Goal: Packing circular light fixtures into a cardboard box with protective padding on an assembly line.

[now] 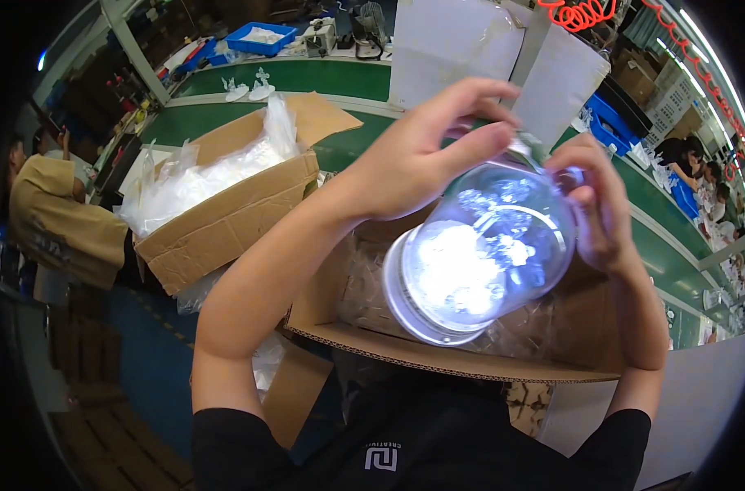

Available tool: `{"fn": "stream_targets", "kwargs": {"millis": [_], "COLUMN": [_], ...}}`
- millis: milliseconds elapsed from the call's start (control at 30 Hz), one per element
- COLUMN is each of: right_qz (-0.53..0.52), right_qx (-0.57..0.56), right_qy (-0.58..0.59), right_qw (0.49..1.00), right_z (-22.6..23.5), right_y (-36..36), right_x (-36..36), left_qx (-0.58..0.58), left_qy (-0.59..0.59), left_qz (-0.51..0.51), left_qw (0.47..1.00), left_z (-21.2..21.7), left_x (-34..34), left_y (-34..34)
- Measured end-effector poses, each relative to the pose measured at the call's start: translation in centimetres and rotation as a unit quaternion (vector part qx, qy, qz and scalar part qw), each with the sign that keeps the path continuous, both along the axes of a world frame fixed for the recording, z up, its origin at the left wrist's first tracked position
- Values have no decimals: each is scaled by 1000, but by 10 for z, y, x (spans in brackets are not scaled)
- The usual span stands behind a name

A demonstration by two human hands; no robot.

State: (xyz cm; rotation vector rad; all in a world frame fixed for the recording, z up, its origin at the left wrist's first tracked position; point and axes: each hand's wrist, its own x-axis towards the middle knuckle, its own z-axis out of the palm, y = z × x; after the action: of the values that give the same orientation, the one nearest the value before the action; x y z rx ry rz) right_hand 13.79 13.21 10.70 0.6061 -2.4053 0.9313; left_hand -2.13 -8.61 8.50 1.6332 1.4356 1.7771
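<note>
A clear dome-shaped lamp (515,237), brightly lit from within, hangs tilted between my hands, its round white base (401,286) toward the lower left. Glare washes out much of what is inside; clear, faceted shapes show beside the bright patch. My left hand (438,147) reaches across the lamp's top end, thumb and curled fingers at a shiny strip or handle (526,151) there. At the upper right side, my right hand (597,200) grips the same end with bent fingers. Directly beneath the lamp is an open cardboard box (323,307) with clear plastic wrapping (368,282) in it.
To the left stands another open carton (233,229) full of clear plastic bags (200,180). A green worktop (307,79) runs behind, with small white figures (249,87) and a blue tray (262,38). A person in a tan top (65,217) is at far left; others sit along the right.
</note>
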Motion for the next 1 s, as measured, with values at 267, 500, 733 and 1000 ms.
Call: {"fn": "stream_targets", "kwargs": {"millis": [267, 500, 733, 1000], "right_qz": [130, 120, 141, 147], "right_qx": [116, 128, 115, 124], "right_qy": [-35, -91, -110, -130], "right_qw": [984, 980, 977, 973], "right_z": [-75, -129, -154, -179], "right_y": [-34, -45, -52, -60], "right_x": [-23, -35, -51, -61], "left_qx": [-102, -203, -228, -190], "left_qy": [246, 186, 43, -15], "left_qz": [209, 232, 304, 349], "left_qw": [941, 933, 924, 917], "left_z": [-19, -47, -63, -81], "left_x": [45, 81, 77, 66], "left_y": [-89, -129, -130, -131]}}
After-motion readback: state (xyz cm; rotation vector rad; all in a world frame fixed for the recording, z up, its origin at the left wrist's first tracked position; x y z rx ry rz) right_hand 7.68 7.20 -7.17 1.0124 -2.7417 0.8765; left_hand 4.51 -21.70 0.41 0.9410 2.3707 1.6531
